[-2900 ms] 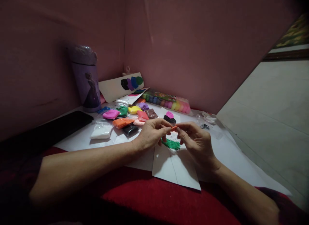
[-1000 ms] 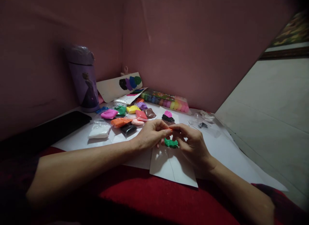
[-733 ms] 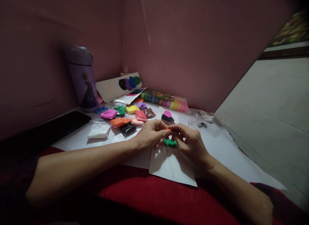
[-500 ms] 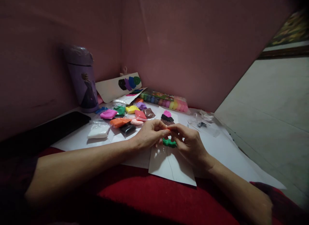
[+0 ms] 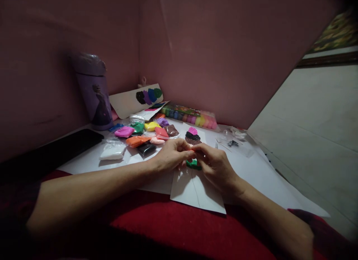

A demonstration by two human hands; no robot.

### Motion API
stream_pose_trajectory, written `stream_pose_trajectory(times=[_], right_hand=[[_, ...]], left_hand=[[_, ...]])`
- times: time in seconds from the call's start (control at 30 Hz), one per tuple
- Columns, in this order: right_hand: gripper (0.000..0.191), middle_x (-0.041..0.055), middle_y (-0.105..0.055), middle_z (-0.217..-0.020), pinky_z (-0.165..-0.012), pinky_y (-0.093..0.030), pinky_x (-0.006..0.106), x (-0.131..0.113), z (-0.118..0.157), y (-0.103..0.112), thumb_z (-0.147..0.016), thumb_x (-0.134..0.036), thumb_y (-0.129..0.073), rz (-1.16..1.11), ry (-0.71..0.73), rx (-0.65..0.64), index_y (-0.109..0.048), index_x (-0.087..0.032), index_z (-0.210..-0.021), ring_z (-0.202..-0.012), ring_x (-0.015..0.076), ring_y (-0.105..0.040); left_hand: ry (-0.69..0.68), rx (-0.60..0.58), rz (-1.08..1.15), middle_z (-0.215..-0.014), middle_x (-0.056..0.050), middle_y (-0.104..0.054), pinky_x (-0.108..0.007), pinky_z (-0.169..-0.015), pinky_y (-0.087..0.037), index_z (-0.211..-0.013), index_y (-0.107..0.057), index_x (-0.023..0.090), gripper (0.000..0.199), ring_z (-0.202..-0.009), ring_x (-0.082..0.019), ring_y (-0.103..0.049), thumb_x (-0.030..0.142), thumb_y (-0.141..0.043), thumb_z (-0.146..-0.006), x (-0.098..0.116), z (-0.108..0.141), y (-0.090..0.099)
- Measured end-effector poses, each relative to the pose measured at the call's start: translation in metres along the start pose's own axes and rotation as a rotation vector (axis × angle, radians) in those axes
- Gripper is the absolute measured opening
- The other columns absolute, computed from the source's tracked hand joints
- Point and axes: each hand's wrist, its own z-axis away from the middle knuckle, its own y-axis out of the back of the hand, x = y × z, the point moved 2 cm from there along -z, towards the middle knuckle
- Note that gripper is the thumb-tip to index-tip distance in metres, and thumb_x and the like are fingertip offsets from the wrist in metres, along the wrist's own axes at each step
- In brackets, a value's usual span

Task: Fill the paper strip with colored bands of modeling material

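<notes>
Above a white card [image 5: 185, 193], my left hand [image 5: 175, 154] and my right hand [image 5: 216, 164] meet fingertip to fingertip. Between them they pinch a small bit of orange clay [image 5: 192, 148], mostly hidden by the fingers. The card carries patches of coloured clay: a pink patch [image 5: 192, 130] at the top, a black patch [image 5: 192, 136] and brown below it, and a green patch [image 5: 193, 164] under my hands. A thin pencil line runs down the card's lower part. My hands cover the card's middle.
Left of the hands lie several clay packets, among them an orange packet [image 5: 137, 141] and a white packet [image 5: 113, 151]. A dark phone-like slab [image 5: 75, 148] and a purple tumbler [image 5: 93, 100] are farther left. Behind are a painted card [image 5: 125, 101] and a clay pack [image 5: 187, 116].
Both hands keep pinching the orange clay, with only a slight shift of the fingers. The whole view has moved a little; everything else lies as before.
</notes>
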Motion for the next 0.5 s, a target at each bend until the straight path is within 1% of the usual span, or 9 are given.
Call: stream_pose_trajectory(times=[0.2,0.5], right_hand=[[0.018,0.0030,-0.067,-0.081,-0.061,-0.044,0.024,0.0008,0.0004,-0.0007,-0.083,-0.007,-0.051,-0.007,-0.016,-0.014,-0.060,-0.018,-0.094,-0.069,0.0138,-0.060],[0.017,0.0031,-0.068,-0.081,-0.062,-0.045,0.024,0.0038,0.0017,-0.0016,-0.081,-0.009,-0.056,-0.031,-0.035,-0.033,-0.060,-0.018,-0.094,-0.070,0.0143,-0.062]], left_hand=[[-0.005,-0.010,0.000,-0.048,0.004,-0.053,-0.018,-0.038,-0.035,-0.076,-0.049,0.014,0.019,-0.036,-0.007,-0.045,0.029,-0.061,-0.076,-0.0013,-0.0007,0.0005],[-0.010,-0.011,-0.005,-0.047,0.004,-0.052,-0.017,-0.038,-0.034,-0.074,-0.049,0.014,0.016,-0.036,-0.007,-0.045,0.026,-0.060,-0.076,-0.0009,-0.0010,-0.0002]])
